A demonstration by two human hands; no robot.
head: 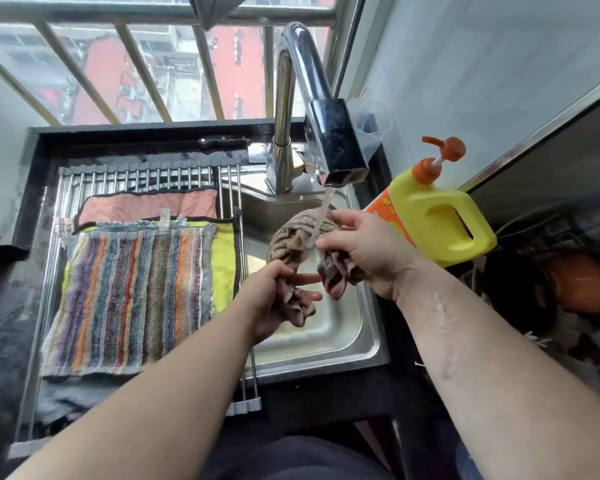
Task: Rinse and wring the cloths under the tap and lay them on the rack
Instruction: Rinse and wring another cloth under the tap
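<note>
- While the tap (340, 147) runs water onto it, the brown cloth (291, 237) hangs between both hands above the sink (326, 334).
- Left hand (274, 299) grips its lower end, fingers curled round; the folds there are partly hidden.
- Right hand (364, 251) clutches the upper end, beside the stream.
- Left of the left hand, a striped cloth (132, 299) on the rack (136, 176) covers most of a yellow cloth (224, 265).
- Right hand blocks most of a pump bottle (437, 220) label.
</note>
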